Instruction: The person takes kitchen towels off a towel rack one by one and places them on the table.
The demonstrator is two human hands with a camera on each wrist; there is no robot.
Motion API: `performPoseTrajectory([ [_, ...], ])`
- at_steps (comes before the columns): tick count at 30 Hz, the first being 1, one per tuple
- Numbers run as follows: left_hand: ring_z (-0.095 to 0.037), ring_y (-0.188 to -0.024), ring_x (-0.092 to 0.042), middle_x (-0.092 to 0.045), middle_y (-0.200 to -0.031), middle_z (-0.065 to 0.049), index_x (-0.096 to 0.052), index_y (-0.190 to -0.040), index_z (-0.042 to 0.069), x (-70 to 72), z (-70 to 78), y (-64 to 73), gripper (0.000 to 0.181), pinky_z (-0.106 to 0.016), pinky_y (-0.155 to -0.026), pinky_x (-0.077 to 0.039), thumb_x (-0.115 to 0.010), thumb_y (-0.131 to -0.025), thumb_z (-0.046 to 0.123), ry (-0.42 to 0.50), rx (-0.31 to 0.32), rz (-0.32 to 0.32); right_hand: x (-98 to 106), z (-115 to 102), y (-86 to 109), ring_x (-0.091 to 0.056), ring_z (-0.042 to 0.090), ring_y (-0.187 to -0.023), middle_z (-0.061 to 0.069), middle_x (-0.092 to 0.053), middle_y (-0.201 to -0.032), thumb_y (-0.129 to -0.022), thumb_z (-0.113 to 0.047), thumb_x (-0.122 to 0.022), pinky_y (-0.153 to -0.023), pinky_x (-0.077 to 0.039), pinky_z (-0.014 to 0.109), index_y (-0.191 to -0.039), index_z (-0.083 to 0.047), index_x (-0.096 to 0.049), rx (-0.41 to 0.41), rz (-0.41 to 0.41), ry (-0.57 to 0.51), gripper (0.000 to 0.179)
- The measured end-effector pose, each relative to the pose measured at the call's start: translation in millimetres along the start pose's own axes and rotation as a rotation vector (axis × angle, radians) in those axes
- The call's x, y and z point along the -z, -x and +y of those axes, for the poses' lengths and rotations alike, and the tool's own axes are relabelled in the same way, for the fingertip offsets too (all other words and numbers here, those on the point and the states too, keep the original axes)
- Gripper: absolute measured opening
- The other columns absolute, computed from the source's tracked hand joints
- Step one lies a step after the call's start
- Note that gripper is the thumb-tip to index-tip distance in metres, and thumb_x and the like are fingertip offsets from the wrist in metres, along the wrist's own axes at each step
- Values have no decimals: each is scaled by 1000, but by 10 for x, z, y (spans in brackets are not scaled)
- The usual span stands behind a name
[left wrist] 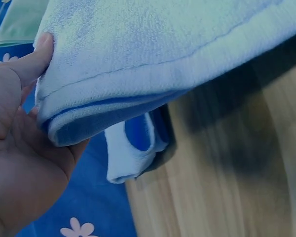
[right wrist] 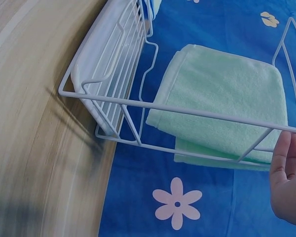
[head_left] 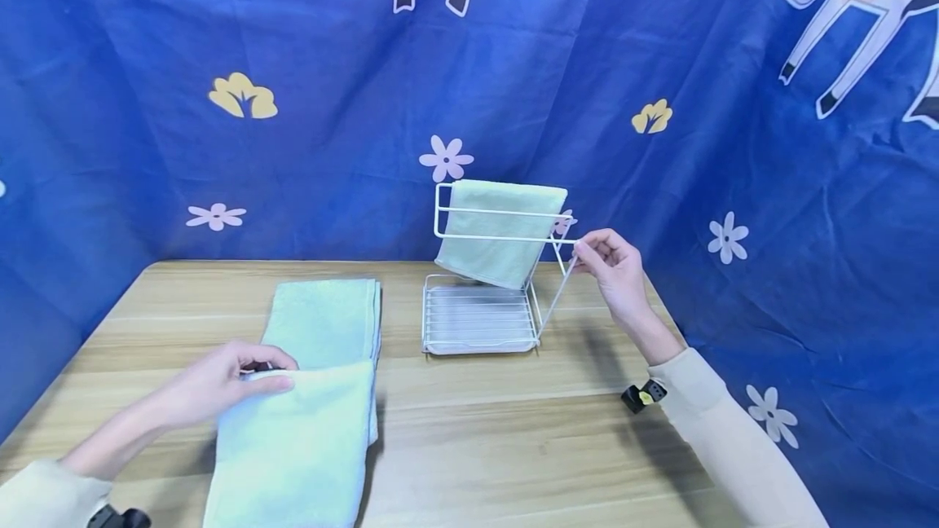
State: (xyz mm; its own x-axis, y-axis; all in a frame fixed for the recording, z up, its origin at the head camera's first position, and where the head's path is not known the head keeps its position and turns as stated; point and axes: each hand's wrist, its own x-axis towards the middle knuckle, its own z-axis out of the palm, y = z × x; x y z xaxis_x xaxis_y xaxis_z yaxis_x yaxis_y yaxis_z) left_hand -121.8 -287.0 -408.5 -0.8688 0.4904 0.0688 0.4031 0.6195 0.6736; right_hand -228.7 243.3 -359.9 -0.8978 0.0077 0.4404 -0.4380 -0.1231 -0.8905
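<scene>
My left hand (head_left: 220,389) pinches the edge of a light-blue towel (head_left: 301,451), thumb on one face and fingers behind. In the left wrist view, the left hand (left wrist: 27,118) grips the thick, folded-over edge of that towel (left wrist: 153,39). Behind it in the head view lies a folded blue towel (head_left: 323,320) on the table. My right hand (head_left: 612,271) pinches the upper right corner of a white wire rack (head_left: 506,238). A pale-green towel (head_left: 499,226) hangs over the rack's upper bars. The right wrist view shows the right hand (right wrist: 291,180) at the rack's top bar, beside the hanging towel (right wrist: 227,94).
The rack's base holds a white tray (head_left: 477,304) under a wire grid, standing near the table's back edge. Wooden tabletop (head_left: 469,438) spreads between the towels and my right arm. A blue curtain (head_left: 330,145) with printed flowers hangs behind and along the sides.
</scene>
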Motion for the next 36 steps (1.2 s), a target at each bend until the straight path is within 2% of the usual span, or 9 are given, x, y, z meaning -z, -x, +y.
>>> performPoseTrajectory([
  [5, 6, -92, -62, -76, -101, 14, -77, -107, 25, -110, -75, 3, 15, -20, -75, -50, -69, -102, 13, 74, -77, -54, 0, 4, 3, -71, 8, -71, -1, -72, -80, -98, -3, -73, -71, -63, 25, -97, -2, -68, -1, 2, 3, 5],
  [9, 6, -89, -60, -74, -96, 14, -77, -105, 22, -199, -128, 20, 15, -20, -72, -50, -69, -101, 10, 128, -100, -77, 6, 2, 6, -72, 8, -72, -2, -72, -80, -99, -2, -71, -72, -63, 25, -96, -6, -69, -3, -5, 2, 5],
  [13, 6, -82, -56, -67, -89, 15, -76, -103, 21, -254, -174, 51, 12, -22, -66, -47, -69, -101, 11, 167, -63, -84, 8, 1, 6, -72, 8, -72, -2, -72, -80, -99, -1, -70, -72, -63, 25, -96, -8, -69, -5, -7, 3, 7],
  [17, 5, -77, -53, -61, -83, 14, -75, -101, 20, -275, -227, 70, 11, -23, -61, -44, -68, -102, 12, 166, -38, -78, 7, -2, 6, -71, 8, -71, -2, -72, -80, -100, 2, -67, -72, -63, 25, -95, -10, -70, -11, 0, 11, 14],
  [19, 4, -77, -53, -61, -83, 14, -76, -101, 19, -276, -249, 70, 11, -23, -61, -43, -68, -101, 11, 163, -31, -82, 2, -4, 5, -71, 8, -71, -3, -72, -80, -100, 5, -64, -71, -62, 25, -94, -14, -70, -14, 3, 15, 21],
  [25, 5, -80, -52, -66, -89, 15, -77, -104, 16, -263, -322, 39, 10, -22, -65, -41, -68, -102, 11, 141, -21, -131, -19, -16, 2, -71, 7, -71, -2, -72, -79, -100, 7, -63, -70, -62, 24, -93, -15, -69, -12, 8, 8, 24],
  [29, 7, -83, -52, -69, -93, 15, -77, -105, 16, -251, -356, 23, 10, -20, -69, -42, -69, -101, 13, 111, -8, -141, -22, -14, 0, -71, 7, -72, -2, -72, -79, -99, 6, -65, -71, -62, 23, -94, -11, -70, -4, 3, 1, 18],
  [36, 6, -82, -53, -70, -92, 13, -78, -104, 15, -255, -373, -18, 8, -21, -68, -43, -70, -101, 15, 120, 13, -142, -10, 6, 2, -71, 8, -73, -2, -73, -80, -99, -2, -71, -71, -62, 24, -97, -4, -69, 0, -5, -7, 3],
])
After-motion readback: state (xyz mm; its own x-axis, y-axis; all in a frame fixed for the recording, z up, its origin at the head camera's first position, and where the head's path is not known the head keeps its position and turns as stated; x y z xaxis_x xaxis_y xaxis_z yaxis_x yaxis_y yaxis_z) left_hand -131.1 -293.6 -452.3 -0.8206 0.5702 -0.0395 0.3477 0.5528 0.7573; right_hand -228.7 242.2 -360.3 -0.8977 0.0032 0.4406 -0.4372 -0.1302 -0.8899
